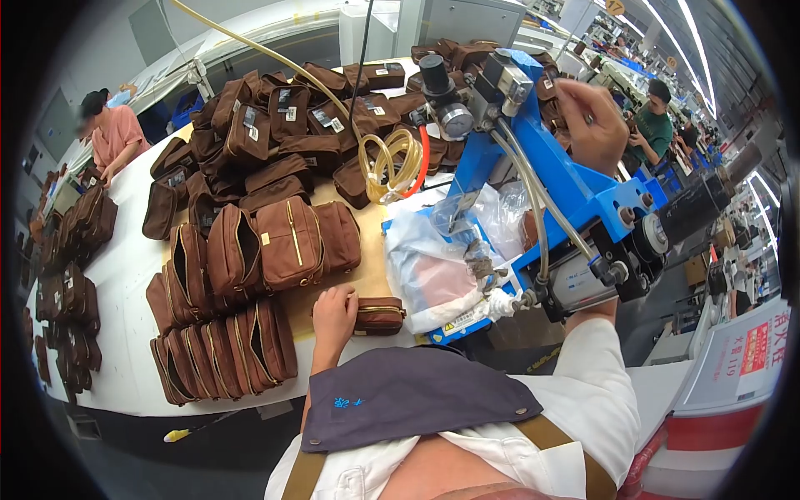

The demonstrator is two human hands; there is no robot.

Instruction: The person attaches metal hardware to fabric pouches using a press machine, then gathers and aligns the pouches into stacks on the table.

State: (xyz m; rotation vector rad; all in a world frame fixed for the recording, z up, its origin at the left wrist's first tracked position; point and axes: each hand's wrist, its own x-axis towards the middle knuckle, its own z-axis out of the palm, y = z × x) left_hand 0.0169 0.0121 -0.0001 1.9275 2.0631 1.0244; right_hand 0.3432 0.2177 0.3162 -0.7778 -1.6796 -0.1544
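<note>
My left hand (336, 314) is closed around the left end of a small brown zip pouch (380, 317) lying at the table's near edge. Beyond the blue pneumatic press (550, 158), my right hand (593, 118) is raised with its fingers curled together. Anything in those fingers is too small or hidden to make out. Clear and white plastic sheeting (429, 271) covers the press's base, just right of the pouch. Left of my left hand stand brown zip bags (290, 240) and a row of slim pouches (225, 354), some with zips open.
Many tagged dark brown pouches (287, 112) are heaped at the table's back. A coiled yellow air hose (390, 167) hangs by a pressure gauge (456, 121). More pouches (79, 292) are stacked far left. Co-workers stand at left (121, 133) and right (654, 121).
</note>
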